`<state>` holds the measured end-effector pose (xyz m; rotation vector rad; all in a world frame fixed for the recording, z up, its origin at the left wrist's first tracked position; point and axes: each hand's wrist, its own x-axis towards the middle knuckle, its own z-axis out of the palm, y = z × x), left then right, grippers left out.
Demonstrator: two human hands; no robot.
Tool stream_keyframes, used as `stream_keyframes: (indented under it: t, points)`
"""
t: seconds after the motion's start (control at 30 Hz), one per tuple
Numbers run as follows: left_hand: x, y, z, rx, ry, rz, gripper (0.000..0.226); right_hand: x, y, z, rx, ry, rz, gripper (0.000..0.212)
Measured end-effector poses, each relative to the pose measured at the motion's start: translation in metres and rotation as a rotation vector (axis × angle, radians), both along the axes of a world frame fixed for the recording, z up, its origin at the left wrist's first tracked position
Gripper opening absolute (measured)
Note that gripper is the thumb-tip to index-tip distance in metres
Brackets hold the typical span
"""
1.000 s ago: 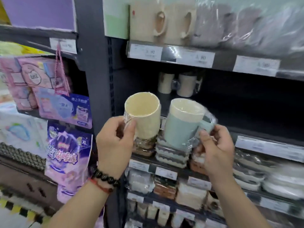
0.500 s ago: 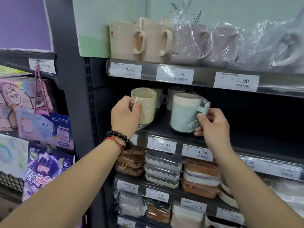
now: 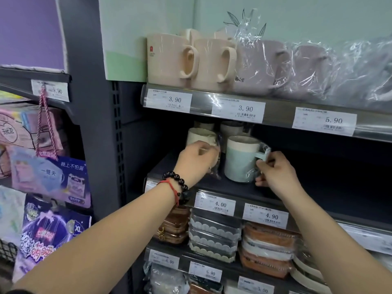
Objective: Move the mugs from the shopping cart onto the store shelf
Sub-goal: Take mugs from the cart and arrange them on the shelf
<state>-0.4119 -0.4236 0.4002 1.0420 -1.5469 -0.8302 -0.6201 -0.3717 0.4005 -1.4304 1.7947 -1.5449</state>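
Blue mug handle pinched in right grip.

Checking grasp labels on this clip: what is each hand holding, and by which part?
The left hand grips the cream mug around its body. The right hand pinches the blue mug by its plastic-wrapped handle.

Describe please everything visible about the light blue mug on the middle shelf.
The light blue mug has a cream band at the rim and a blue handle pointing right. It looks like matte plastic, wrapped in clear film. It stands upright on the dark middle shelf, beside a cream mug. The right hand pinches its handle.
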Motion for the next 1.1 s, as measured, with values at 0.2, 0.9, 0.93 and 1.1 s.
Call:
stream_keyframes:
  t: [0.2,0.9,0.93,1.1]
  points:
    - [0.028,-0.037,0.003,-0.077,-0.232,0.218,0.073,-0.011,-0.007,0.001,0.006,0.063,-0.024,0.011]
    - [0.011,-0.132,0.001,-0.009,-0.4,0.059,0.096,-0.015,-0.045,0.0,0.012,-0.049,-0.044,0.011]
    - [0.011,-0.134,0.0,-0.007,-0.398,0.064,0.095,-0.015,-0.047,-0.001,0.013,-0.055,-0.039,0.011]
    - [0.006,-0.141,-0.005,-0.007,-0.374,0.065,0.094,-0.015,-0.054,-0.002,0.009,-0.106,-0.02,0.006]
